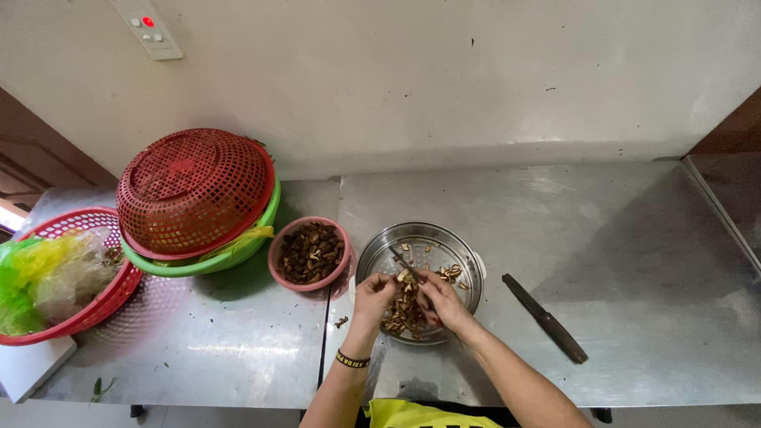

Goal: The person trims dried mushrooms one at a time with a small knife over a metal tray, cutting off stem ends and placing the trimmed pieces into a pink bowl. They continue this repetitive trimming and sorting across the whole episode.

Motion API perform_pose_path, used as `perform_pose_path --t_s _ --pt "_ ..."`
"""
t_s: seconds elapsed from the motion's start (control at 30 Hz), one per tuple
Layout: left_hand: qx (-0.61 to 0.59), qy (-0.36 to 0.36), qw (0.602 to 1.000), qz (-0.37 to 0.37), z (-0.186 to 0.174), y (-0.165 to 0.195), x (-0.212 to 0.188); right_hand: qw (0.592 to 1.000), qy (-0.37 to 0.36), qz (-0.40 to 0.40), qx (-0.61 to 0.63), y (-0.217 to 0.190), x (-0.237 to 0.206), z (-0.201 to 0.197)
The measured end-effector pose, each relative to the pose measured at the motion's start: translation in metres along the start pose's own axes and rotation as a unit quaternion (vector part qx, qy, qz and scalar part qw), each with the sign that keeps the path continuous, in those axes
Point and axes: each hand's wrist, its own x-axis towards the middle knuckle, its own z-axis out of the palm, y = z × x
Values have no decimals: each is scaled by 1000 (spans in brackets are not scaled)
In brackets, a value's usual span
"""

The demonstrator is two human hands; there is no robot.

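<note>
A small brown mushroom piece (406, 277) is pinched between left hand (372, 292) and right hand (441, 299) over the round steel bowl (468, 261); its axis cannot be told. Both hands are equally near. A pink bowl of mushrooms (309, 254) sits left of the steel bowl, a dark knife (545, 319) right.

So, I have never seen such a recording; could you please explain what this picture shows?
There is one picture, from a camera worn on a person's head, looking down at a steel counter. The left hand and right hand hold small brown pieces over a round perforated metal bowl. Beside it stand a pink bowl of dark pieces, an upturned red basket on a green basket, and another red basket with plastic bags. A dark knife lies to the right.
</note>
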Motion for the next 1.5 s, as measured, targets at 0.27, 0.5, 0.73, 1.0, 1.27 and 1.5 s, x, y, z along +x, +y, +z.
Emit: perform_pose_path --t_s 0.27,0.5,0.73,1.0,1.27,1.5 --pt "61 30 998 -7 -4 9 0 968 23 -22 -249 -2 -7 -3" --pt "82 -26 996 24 -7 9 1 936 -49 -140 -320 1 -19 9" --pt "71 -2 997 3 -6 3 0 990 -60 -57 -117 7 -10 8" --pt "364 59 919 143 8 9 -9 995 36 46 -80 -6 1 -5" --pt "513 70 797 310 -8 14 5 992 45 105 -43 -1 5 -13" --pt "710 252 619 222 -90 77 42 989 47 140 7 -5 -2 -19"
